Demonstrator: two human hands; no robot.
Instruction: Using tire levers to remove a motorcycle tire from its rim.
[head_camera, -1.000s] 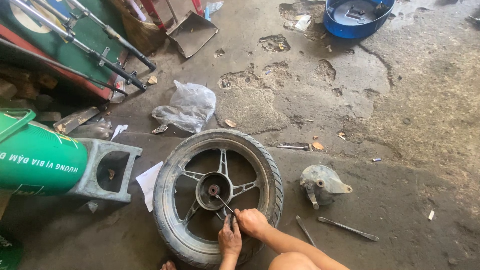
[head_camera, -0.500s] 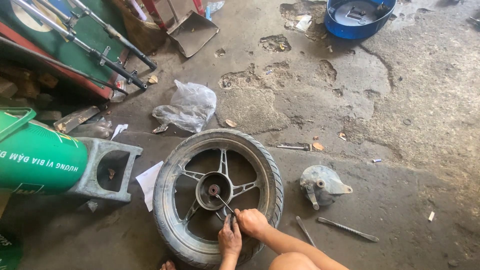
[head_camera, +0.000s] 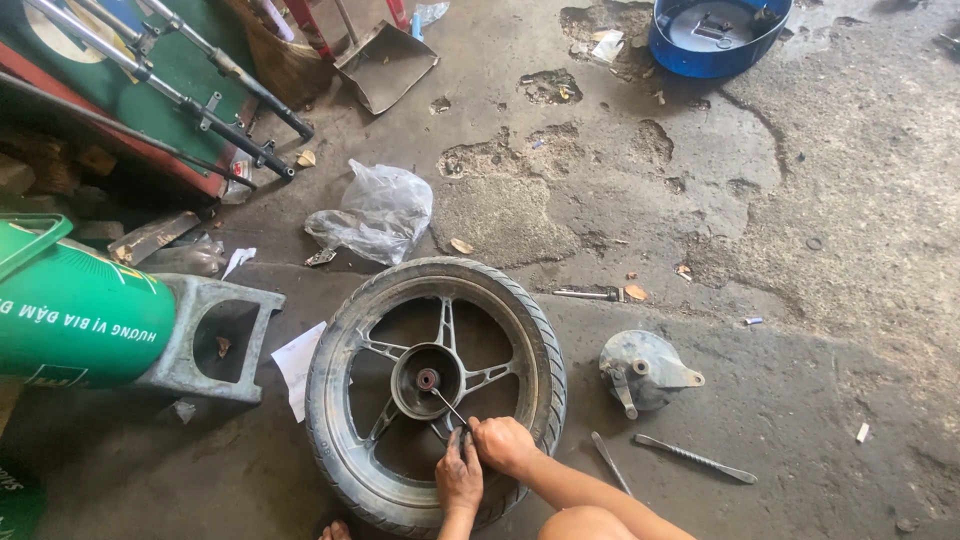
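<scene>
both hands (head_camera: 480, 458) grip a thin rod (head_camera: 447, 405) poked into the wheel (head_camera: 436, 385) hub (head_camera: 428, 379); best kept straight, wheel flat on floor.

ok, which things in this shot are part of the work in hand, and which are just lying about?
In hand:
- black-tyred spoked wheel lying flat
- thin dark tool, its tip at the round hub
- left hand and right hand, both on the tool

Lying about:
- grey metal brake plate
- long metal bar
- crumpled clear plastic bag
- blue round tub
- green can on a grey block
</scene>
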